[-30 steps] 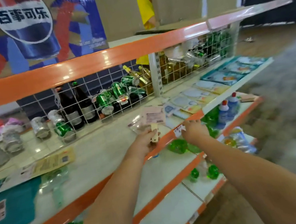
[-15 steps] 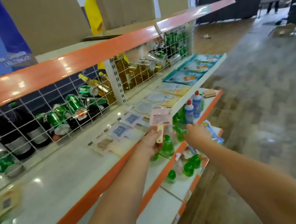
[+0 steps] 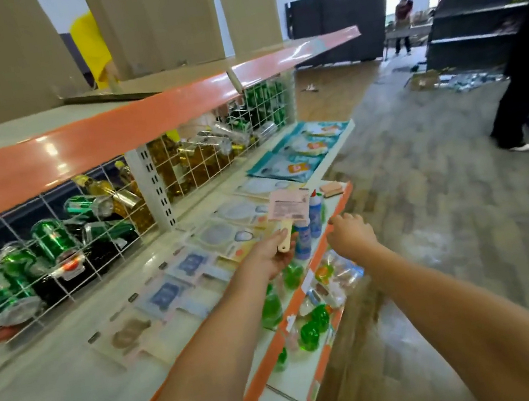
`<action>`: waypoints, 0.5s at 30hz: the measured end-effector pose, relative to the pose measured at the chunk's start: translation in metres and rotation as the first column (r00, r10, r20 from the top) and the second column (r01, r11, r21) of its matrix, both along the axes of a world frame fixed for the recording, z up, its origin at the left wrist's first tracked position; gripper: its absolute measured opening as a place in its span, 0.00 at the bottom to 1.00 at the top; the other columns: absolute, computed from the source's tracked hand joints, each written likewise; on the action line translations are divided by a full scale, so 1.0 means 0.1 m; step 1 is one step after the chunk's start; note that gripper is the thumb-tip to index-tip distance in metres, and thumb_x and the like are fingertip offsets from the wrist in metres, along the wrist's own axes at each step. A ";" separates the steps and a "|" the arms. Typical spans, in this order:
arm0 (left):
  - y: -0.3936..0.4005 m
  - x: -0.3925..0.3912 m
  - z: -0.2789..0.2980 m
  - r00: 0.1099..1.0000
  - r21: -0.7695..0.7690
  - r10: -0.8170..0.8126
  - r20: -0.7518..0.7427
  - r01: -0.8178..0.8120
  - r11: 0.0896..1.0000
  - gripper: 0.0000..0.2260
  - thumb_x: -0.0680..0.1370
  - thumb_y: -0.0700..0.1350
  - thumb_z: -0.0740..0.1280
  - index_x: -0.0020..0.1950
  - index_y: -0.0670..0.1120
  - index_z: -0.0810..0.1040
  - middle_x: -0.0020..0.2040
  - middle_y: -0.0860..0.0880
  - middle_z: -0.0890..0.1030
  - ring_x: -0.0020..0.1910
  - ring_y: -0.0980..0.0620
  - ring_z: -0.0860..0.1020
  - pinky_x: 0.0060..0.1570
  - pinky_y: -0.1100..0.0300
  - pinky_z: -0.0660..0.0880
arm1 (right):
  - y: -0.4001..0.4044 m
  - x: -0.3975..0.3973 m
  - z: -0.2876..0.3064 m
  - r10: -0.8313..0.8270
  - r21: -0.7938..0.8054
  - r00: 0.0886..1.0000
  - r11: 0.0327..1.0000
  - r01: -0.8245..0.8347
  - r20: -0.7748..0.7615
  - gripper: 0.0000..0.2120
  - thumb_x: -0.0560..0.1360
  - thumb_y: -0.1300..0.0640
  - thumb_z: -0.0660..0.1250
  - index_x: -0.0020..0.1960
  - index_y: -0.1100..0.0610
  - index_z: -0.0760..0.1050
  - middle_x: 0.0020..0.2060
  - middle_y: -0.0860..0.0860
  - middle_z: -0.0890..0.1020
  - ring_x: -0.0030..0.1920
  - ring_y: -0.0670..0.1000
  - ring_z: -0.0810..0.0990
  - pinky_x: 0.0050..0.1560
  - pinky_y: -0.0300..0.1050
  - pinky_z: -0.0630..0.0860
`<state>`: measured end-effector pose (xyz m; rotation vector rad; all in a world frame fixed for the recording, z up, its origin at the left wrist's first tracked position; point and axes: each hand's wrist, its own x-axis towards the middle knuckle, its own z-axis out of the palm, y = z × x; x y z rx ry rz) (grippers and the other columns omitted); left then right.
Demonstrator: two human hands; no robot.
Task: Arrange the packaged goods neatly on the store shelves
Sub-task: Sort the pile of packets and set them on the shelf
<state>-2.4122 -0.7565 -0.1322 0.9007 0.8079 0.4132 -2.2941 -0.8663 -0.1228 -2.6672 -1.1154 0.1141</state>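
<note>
While the view has been swung right along the aisle over the last second, the Pepsi poster has been lost from frame and the far end of the middle shelf (image 3: pixel 79 396) is now covered. Largest first: the shelf's near stretch, where a flat yellow pack lay a second ago, is out of view; ahead, a row of flat packets (image 3: pixel 178 276) is laid edge to edge toward the blue wipe packs (image 3: pixel 297 157). Behind the wire grid, green cans (image 3: pixel 18 274) are seen toppled. Below, blue-capped bottles (image 3: pixel 304 239) stand on the lower shelf.

The pink carded packet (image 3: pixel 288 205) has been carried along the row; earlier it was held over the mid-shelf, now it is held above the shelf's front edge, near the bottles. It is pinched at its lower tab by the left hand (image 3: pixel 270 256). The right hand (image 3: pixel 351 233) is kept loosely curled, nothing held, just above the orange shelf lip (image 3: pixel 330 228), apart from the left.

Judgement: a slot further down the row is being sought; placement not yet done.
</note>
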 end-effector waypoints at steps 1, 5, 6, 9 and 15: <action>0.06 0.04 0.00 1.000 -0.007 -0.001 0.013 0.001 1.000 0.07 0.82 0.39 0.59 0.44 0.42 0.73 0.22 0.51 0.78 0.18 0.59 0.75 0.19 0.70 0.70 | 0.06 0.03 0.01 0.000 0.001 1.000 1.000 0.000 0.001 0.17 0.79 0.57 0.53 0.66 0.57 0.69 0.65 0.57 0.71 0.66 0.59 0.67 0.62 0.53 0.66; 0.23 0.15 -0.03 0.999 -0.039 0.028 0.039 -0.026 0.999 0.08 0.82 0.39 0.60 0.43 0.42 0.74 0.28 0.49 0.79 0.19 0.59 0.75 0.19 0.70 0.71 | 0.28 0.13 -0.05 0.036 -0.013 0.999 0.999 -0.036 0.001 0.16 0.79 0.56 0.53 0.66 0.57 0.67 0.65 0.58 0.71 0.65 0.59 0.67 0.61 0.53 0.67; 0.27 0.17 -0.04 0.998 -0.048 0.046 0.039 -0.044 0.998 0.08 0.81 0.38 0.60 0.43 0.42 0.74 0.31 0.48 0.79 0.19 0.59 0.75 0.19 0.69 0.71 | 0.31 0.14 -0.06 0.047 -0.020 0.999 0.999 -0.047 0.004 0.17 0.80 0.55 0.54 0.66 0.57 0.67 0.65 0.57 0.71 0.66 0.59 0.67 0.61 0.53 0.67; 0.34 0.20 -0.10 0.997 -0.071 0.076 0.024 -0.074 0.995 0.07 0.81 0.38 0.61 0.43 0.42 0.74 0.28 0.49 0.81 0.21 0.59 0.77 0.21 0.68 0.73 | 0.44 0.23 -0.08 0.082 -0.027 0.997 0.996 -0.082 0.006 0.17 0.80 0.55 0.54 0.67 0.57 0.66 0.65 0.57 0.70 0.66 0.59 0.67 0.61 0.53 0.67; 0.39 0.26 -0.09 0.977 -0.131 0.209 0.030 -0.203 0.970 0.04 0.81 0.39 0.61 0.48 0.41 0.74 0.26 0.48 0.81 0.21 0.58 0.77 0.20 0.67 0.74 | 0.78 0.48 0.04 0.203 0.043 0.979 0.978 -0.202 -0.026 0.17 0.79 0.55 0.55 0.66 0.59 0.68 0.64 0.59 0.71 0.65 0.60 0.68 0.59 0.52 0.69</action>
